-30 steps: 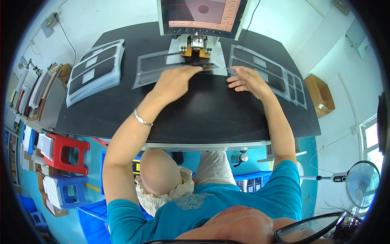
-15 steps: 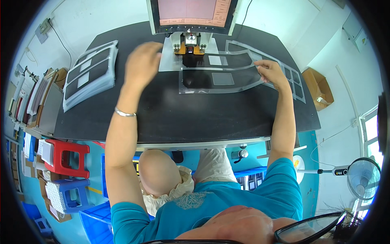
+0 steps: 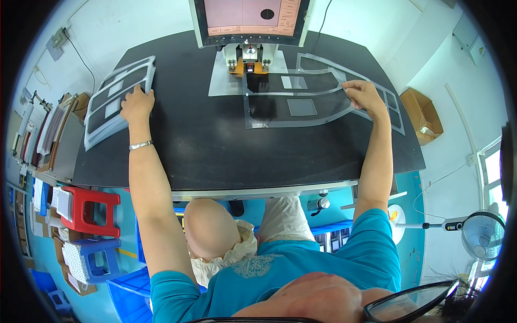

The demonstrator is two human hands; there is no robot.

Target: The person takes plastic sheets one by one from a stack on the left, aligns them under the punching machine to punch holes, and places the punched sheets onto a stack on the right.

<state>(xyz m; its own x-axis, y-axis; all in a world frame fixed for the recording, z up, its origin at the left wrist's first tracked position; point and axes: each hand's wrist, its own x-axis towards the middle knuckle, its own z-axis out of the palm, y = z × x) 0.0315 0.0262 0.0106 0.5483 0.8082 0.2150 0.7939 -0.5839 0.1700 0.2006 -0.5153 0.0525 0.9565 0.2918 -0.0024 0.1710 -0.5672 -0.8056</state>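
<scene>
A clear plastic film sheet with dark panels and small pale rectangles (image 3: pixel 293 123) lies across the middle of the black table, its far edge under a small machine head with orange parts (image 3: pixel 249 63). My right hand (image 3: pixel 367 98) pinches the right end of this film sheet between thumb and fingers. Over at the left, a stack of similar film sheets (image 3: pixel 99 129) rests on the table. On that stack's right edge lies my left hand (image 3: pixel 138 103), fingers spread and touching the top sheet. Whether it has lifted a sheet, I cannot make out.
A monitor (image 3: pixel 242 15) stands behind the machine head, above a white plate (image 3: pixel 219 83). More film sheets (image 3: pixel 396 110) lie at the table's right side. Beyond the table are a cardboard box (image 3: pixel 420 118), a fan (image 3: pixel 483 236), and red (image 3: pixel 99 210) and blue stools (image 3: pixel 97 264).
My left hand has moved left and down from near the machine onto the left stack. The film sheet has shifted slightly right with my right hand still pinching it. A dark disc has appeared on the monitor.
</scene>
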